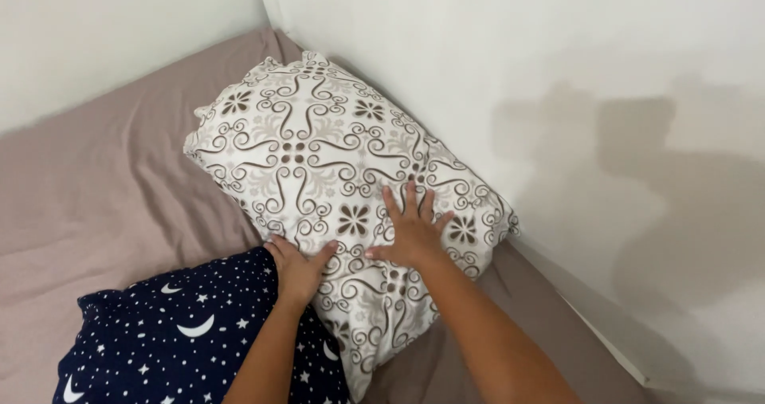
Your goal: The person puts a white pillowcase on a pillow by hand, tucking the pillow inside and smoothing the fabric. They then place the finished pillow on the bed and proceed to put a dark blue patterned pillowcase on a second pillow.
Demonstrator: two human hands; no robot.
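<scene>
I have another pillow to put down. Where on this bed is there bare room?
The bare taupe sheet left of the patterned pillow, up to the wall, is free. The wall side is crowded: left hand, right hand, navy starry pillow.

Taupe bedsheet (pixel 103 189), navy star-moon pillow (pixel 167 340), white wall (pixel 518 45).

Taupe-sheeted bed (pixel 103 189) with a white scroll-patterned pillow (pixel 319 157) and navy star-and-moon pillow (pixel 175 340).

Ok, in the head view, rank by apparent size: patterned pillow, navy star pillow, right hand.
1. Patterned pillow, largest.
2. Navy star pillow, smaller as seen, but cut off by the frame edge, so unsure.
3. Right hand, smallest.
</scene>
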